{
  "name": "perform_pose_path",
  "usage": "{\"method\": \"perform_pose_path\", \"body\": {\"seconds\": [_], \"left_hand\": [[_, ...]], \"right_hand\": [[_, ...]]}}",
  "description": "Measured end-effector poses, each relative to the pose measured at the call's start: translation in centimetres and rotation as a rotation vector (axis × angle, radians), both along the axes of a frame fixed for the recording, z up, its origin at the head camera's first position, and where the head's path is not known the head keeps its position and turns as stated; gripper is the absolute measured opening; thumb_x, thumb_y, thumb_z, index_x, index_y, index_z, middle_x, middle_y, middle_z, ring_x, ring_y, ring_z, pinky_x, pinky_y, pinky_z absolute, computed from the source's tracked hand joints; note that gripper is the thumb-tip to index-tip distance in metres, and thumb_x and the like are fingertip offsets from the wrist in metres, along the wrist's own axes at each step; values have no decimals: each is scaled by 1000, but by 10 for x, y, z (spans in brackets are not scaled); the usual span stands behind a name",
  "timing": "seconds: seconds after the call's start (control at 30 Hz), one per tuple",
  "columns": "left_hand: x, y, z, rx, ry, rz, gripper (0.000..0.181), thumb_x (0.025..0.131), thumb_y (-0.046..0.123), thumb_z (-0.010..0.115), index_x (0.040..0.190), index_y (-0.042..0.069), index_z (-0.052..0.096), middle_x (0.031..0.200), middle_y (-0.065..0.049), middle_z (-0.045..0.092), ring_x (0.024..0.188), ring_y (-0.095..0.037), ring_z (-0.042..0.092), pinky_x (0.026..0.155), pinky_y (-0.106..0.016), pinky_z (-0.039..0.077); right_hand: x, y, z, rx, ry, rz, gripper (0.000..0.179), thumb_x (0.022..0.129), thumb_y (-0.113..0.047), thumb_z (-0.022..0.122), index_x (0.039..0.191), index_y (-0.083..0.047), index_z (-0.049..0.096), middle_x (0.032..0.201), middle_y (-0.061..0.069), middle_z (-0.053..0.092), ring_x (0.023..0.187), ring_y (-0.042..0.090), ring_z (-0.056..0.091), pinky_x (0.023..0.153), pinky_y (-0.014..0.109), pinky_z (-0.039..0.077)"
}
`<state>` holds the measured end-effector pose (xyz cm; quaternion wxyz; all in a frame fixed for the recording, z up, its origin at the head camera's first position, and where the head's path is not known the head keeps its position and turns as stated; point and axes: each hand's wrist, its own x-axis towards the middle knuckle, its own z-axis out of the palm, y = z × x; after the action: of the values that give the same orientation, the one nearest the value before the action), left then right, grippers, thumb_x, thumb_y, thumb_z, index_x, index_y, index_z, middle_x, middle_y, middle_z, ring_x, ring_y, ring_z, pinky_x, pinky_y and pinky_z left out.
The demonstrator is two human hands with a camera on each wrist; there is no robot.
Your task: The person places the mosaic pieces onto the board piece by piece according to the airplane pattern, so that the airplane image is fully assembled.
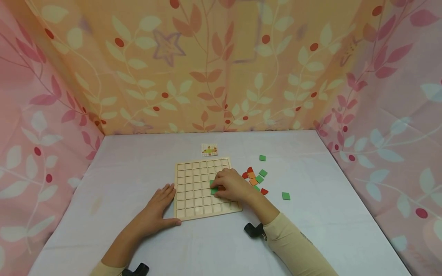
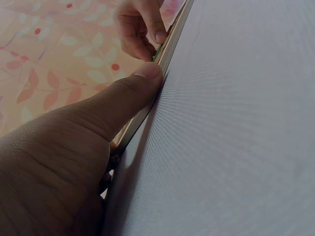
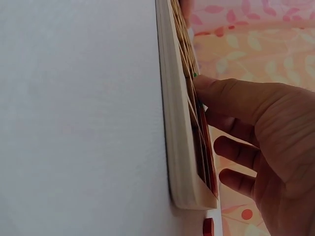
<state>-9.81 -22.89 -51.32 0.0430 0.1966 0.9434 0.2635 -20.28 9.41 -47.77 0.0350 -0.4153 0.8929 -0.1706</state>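
Observation:
A wooden grid board [image 1: 193, 195] lies on the white table, with square cells marked off by raised ridges. My left hand [image 1: 159, 205] rests against its left side, fingers stretched along the edge and thumb [image 2: 147, 73] on the near corner. Over the right half of the board, my right hand [image 1: 231, 185] holds a green square tile [image 1: 214, 190] between thumb and fingers, down at the cells. More green shows just above that tile, partly covered by the fingers. In the right wrist view the thumb tip [image 3: 204, 83] meets the board; reddish colour [image 3: 210, 169] shows along its cells.
A small pattern card [image 1: 209, 150] lies behind the board. To the right are scattered pieces: several green squares [image 1: 286, 196], orange squares [image 1: 253, 182] and red rounded pieces [image 1: 264, 191]. Flowered cloth walls [image 1: 221, 76] stand at the back and both sides.

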Motion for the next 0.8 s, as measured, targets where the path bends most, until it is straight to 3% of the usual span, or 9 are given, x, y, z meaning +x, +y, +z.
{"method": "perform_pose_path", "body": {"seconds": [0.3, 0.53, 0.8], "left_hand": [[-1, -1, -3, -8, 10, -1, 122, 74, 72, 77, 161, 2, 27, 171, -11, 19, 159, -32, 11, 131, -44, 5], [-1, -2, -3, -12, 28, -8, 122, 74, 71, 77, 161, 1, 28, 170, -13, 21, 159, -33, 13, 131, -43, 5], [-1, 0, -4, -11, 30, -9, 121, 74, 70, 78, 160, 1, 28, 170, -13, 21, 159, -33, 13, 131, -41, 4]], "right_hand": [[0, 2, 2, -28, 12, 5, 22, 90, -33, 80, 111, -27, 80, 106, -12, 68, 101, 11, 52, 96, 36, 43], [0, 7, 15, -52, 5, 16, 19, 92, -23, 76, 110, -24, 80, 108, -11, 69, 108, 11, 54, 98, 36, 43], [2, 19, 34, -100, 29, 16, 20, 92, -23, 78, 111, -18, 80, 112, -8, 71, 116, 17, 57, 105, 43, 43]]}}
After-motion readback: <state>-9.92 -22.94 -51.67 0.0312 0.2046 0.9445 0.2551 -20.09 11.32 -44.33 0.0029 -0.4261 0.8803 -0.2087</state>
